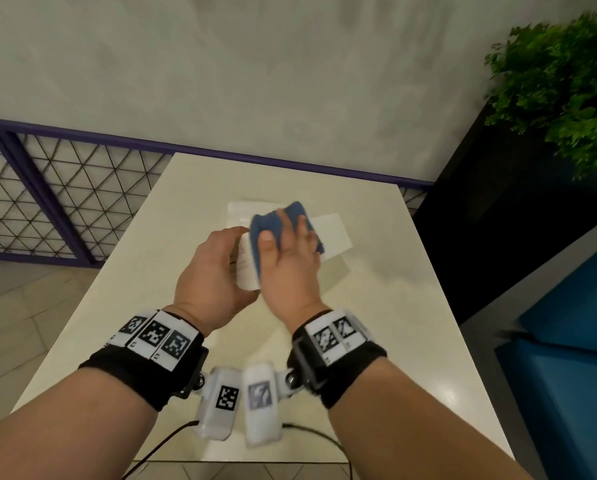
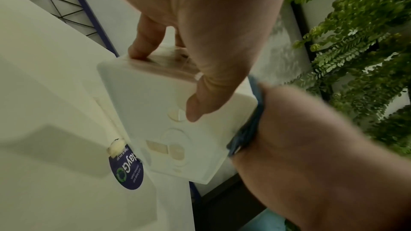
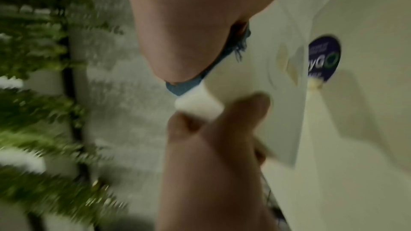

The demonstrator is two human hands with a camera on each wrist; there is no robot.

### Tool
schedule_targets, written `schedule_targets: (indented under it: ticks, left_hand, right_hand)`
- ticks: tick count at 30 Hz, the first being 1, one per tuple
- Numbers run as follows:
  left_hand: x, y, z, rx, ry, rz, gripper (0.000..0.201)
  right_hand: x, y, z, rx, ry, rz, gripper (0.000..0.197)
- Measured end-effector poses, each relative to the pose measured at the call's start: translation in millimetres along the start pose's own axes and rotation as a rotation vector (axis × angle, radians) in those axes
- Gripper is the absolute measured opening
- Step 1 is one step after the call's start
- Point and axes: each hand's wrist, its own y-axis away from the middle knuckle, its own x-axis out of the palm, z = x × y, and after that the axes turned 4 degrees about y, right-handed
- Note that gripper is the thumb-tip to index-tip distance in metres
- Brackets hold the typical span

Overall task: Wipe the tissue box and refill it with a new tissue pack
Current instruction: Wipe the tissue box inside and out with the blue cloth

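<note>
The left hand [image 1: 208,271] holds the white tissue box [image 2: 169,120] up. The right hand [image 1: 290,261] presses a blue cloth [image 1: 273,223] on it. A tissue pack [image 1: 331,237] lies behind on the table [image 1: 117,289], partly hidden.

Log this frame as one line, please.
left hand holds tissue box | right hand wipes it with blue cloth | refill pending

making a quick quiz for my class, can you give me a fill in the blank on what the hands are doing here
1. The left hand grips the white ____.
2. The right hand presses a cloth of ____ colour against the tissue box.
3. The box is held above the ____, not resting on it.
4. The round sticker on the table is mostly ____.

Missing words: tissue box; blue; table; purple
</note>
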Motion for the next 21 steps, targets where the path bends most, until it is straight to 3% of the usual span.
schedule_targets:
  ticks: [3, 5, 8, 11, 13, 15, 17, 19, 21]
  left_hand:
    - [-4.1, -1.1, 0.1, -0.009, 0.001, 0.008, 0.056]
    - [-10.1, 0.2, -0.2, 0.001, 0.002, 0.03, 0.066]
    - [-21.6, 4.0, -4.0, 0.045, -0.009, 0.042, 0.069]
    - [-30.1, 8.1, -9.3, 0.075, -0.013, 0.065, 0.07]
    - [-34.6, 7.2, -9.2, 0.09, -0.008, 0.091, 0.072]
    - [-40.6, 4.9, -7.0, 0.098, -0.002, 0.133, 0.072]
    - [-45.0, 1.7, -3.6, 0.122, -0.016, 0.183, 0.074]
    - [-48.2, -2.5, -0.9, 0.111, -0.041, 0.246, 0.078]
    - [-51.9, -6.7, 5.0, 0.023, -0.132, 0.349, 0.091]
  right_hand:
    - [8.0, 25.1, 6.0, -0.158, 0.042, -0.012, 0.059]
    - [-0.4, 9.3, -10.9, -0.117, 0.009, -0.084, 0.057]
    - [-20.2, -34.0, -57.4, 0.089, -0.082, -0.196, 0.052]
    - [-37.2, -52.8, -86.3, 0.194, -0.183, -0.244, 0.055]
    - [-49.8, -60.5, -94.2, 0.34, -0.265, -0.189, 0.054]
    - [-65.6, -65.2, -98.8, 0.541, -0.507, -0.055, 0.06]
    - [-76.5, -65.6, -104.7, 0.663, -0.723, 0.05, 0.044]
    - [-73.3, -63.1, -111.8, 0.752, -0.724, 0.051, 0.025]
    - [-65.2, -60.6, -111.4, 0.824, -0.629, -0.02, 0.023]
